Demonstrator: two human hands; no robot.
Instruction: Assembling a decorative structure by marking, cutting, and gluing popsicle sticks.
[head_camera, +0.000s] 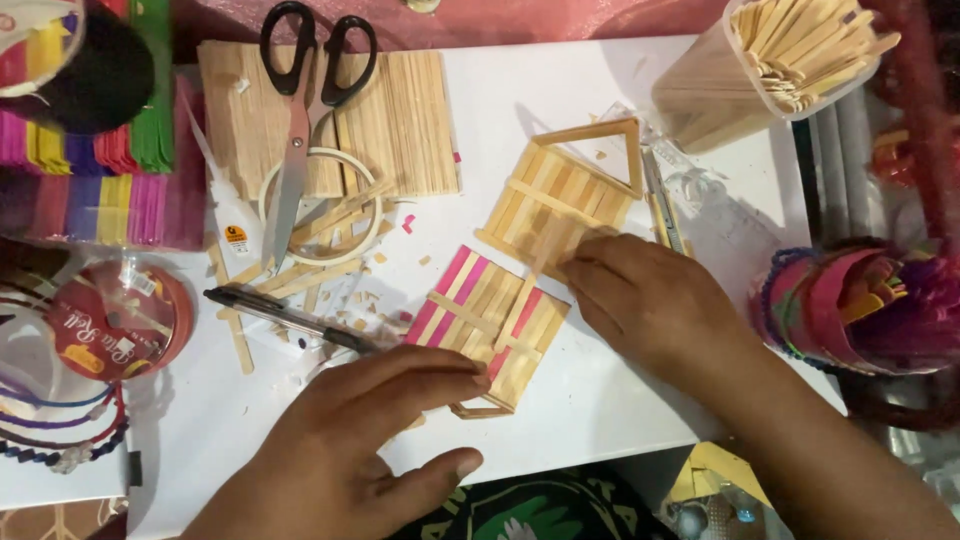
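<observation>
Wooden stick under right hand runs diagonally upward-right.

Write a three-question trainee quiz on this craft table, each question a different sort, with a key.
1. True or false: the scissors lie on the flat stick panels at the far side of the table.
2. Which hand presses on the panel with pink sticks? A) left hand B) right hand
3. Fill in: the black ___ lies just beyond the left hand.

Key: 1 true; 2 A; 3 pen.
</observation>
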